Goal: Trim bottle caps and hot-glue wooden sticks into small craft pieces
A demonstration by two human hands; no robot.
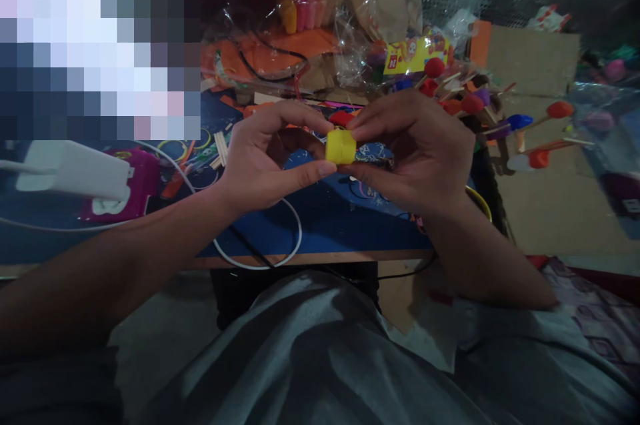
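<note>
Between my two hands, above the blue table (325, 221), is a small yellow cylinder-shaped piece (341, 147); its material is unclear. My left hand (265, 161) pinches it from the left with thumb below and fingers above. From the right, the fingertips and thumb of my right hand (425, 148) close on the same piece. Just behind its top edge shows something red (342, 119), partly hidden by my fingers. Several wooden sticks with red, blue and purple rounded ends (471, 103) lie beyond my right hand.
At left, a white charger (80, 168) is plugged into a magenta socket box (147, 178); its white cable (300, 231) loops near the table edge. Behind are a yellow packet (417, 55), clear plastic bags and an orange sheet (320, 41). Cardboard (540, 205) lies at right.
</note>
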